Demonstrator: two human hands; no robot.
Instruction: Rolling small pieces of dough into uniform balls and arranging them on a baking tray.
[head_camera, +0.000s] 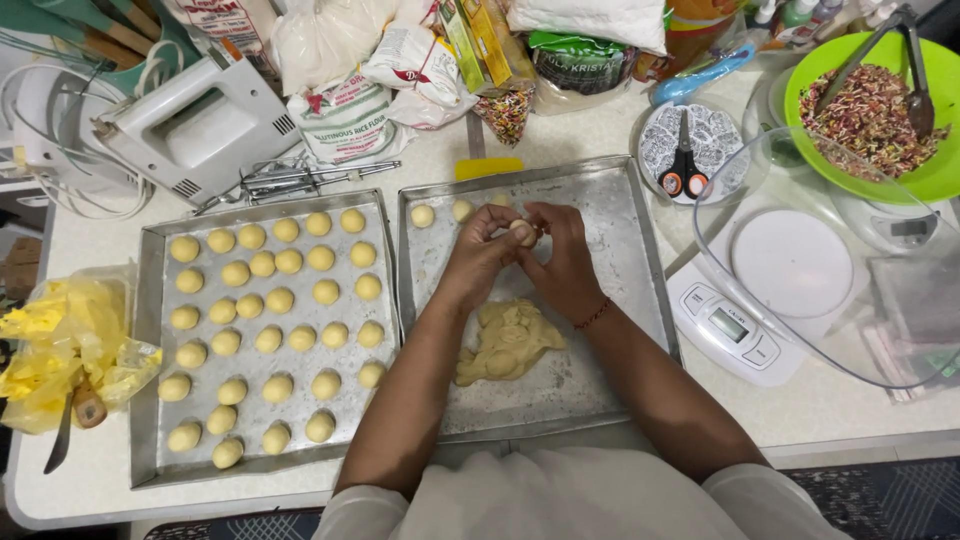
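- Dough ball (521, 232) is pinched between fingertips of left hand (478, 255) and right hand (563, 262), both grips closed on it.
- Light, even pressure is advised for roundness matching the balls on the left tray (150, 400).

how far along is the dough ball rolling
Done: the left tray is filled with rows of dough balls, and three sit at the top of the right tray. In hand: the left hand and right hand shape one ball. Left: a lump of dough.
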